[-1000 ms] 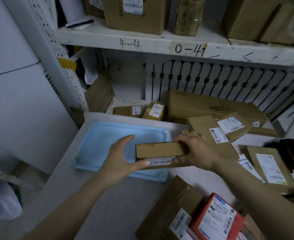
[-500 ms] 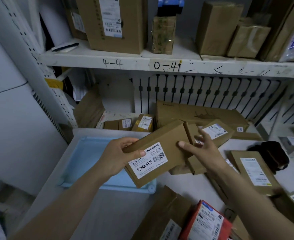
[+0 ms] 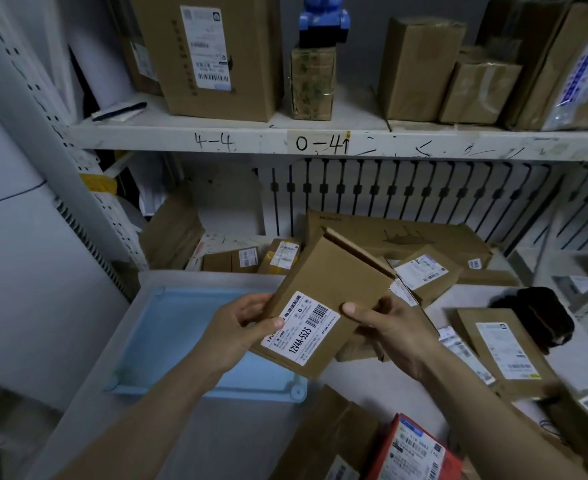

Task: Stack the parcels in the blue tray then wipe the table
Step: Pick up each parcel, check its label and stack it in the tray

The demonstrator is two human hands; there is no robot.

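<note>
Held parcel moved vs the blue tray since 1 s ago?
Yes. The parcel has tipped up from over the near right corner of the blue tray, label now facing the camera, top past the tray's far edge.

Parcel stockroom: labelled shelves [image 3: 320, 142], cartons [image 3: 216, 57].

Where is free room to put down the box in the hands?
The tray's visible floor is bare, left of the box. A bare table strip runs between the tray's near rim and the table edge, left of the red box. Right of the tray, parcels crowd the table.
</note>
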